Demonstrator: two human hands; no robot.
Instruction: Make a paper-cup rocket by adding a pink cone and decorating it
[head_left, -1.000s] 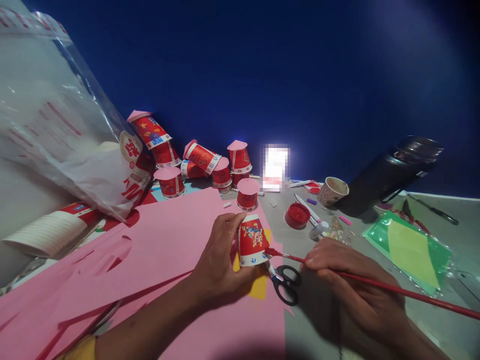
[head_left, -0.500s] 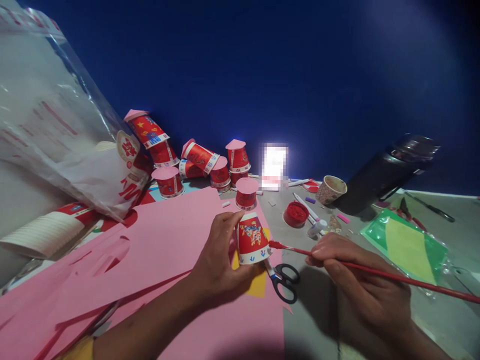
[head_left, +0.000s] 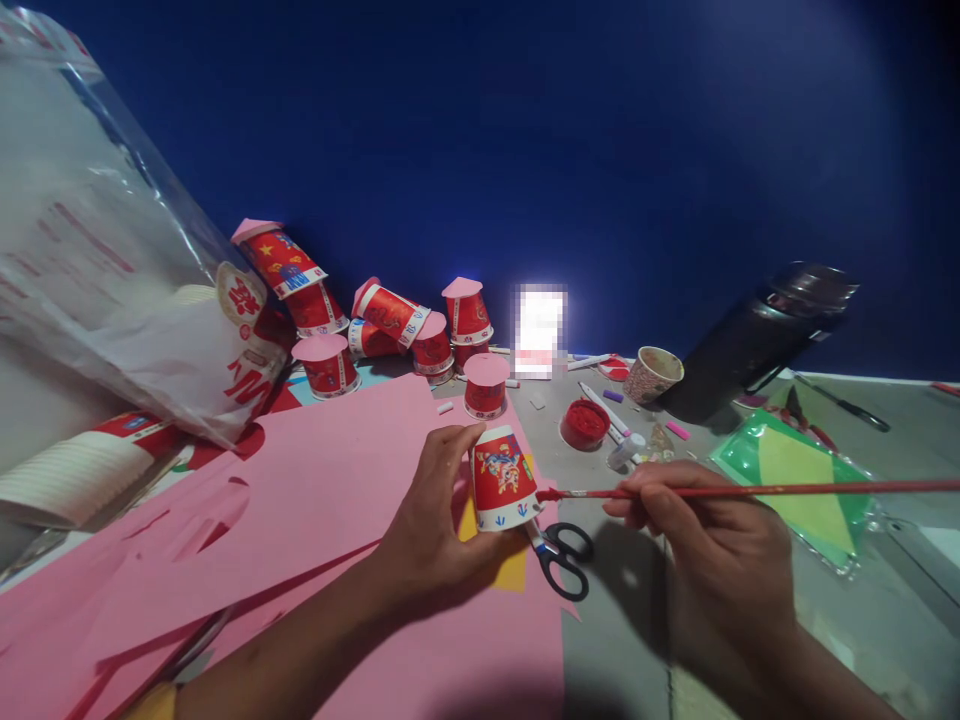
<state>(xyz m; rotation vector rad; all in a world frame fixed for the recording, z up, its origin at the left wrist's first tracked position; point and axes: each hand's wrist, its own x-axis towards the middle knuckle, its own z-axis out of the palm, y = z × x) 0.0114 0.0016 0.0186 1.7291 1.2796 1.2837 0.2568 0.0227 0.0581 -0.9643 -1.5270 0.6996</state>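
Observation:
My left hand (head_left: 435, 510) grips a red and white paper cup (head_left: 501, 475) upside down, thumb near its rim and fingers by its base. In my right hand (head_left: 705, 550) is a long red paintbrush (head_left: 765, 490), pinched near the bristles. Its red-coated tip meets or nearly meets the cup's right side, close to the rim. Black-handled scissors (head_left: 566, 560) lie just below and right of the cup, their blades partly hidden. A small pot of red paint (head_left: 585, 425) stands beyond the brush. Pink paper (head_left: 330, 460) spreads beneath my left arm.
Several red cups with pink paper tops, one of them a short cup (head_left: 485, 388), stand or lean along the wall. A patterned paper cup (head_left: 652, 375), a tilted black flask (head_left: 757, 345) and a green packet (head_left: 795, 475) are at right. A clear plastic bag (head_left: 127, 240) fills the left.
My right hand has turned the brush from a downward slant to nearly level, its tip still by the cup's lower right edge. The view has shifted slightly; the left hand keeps its hold.

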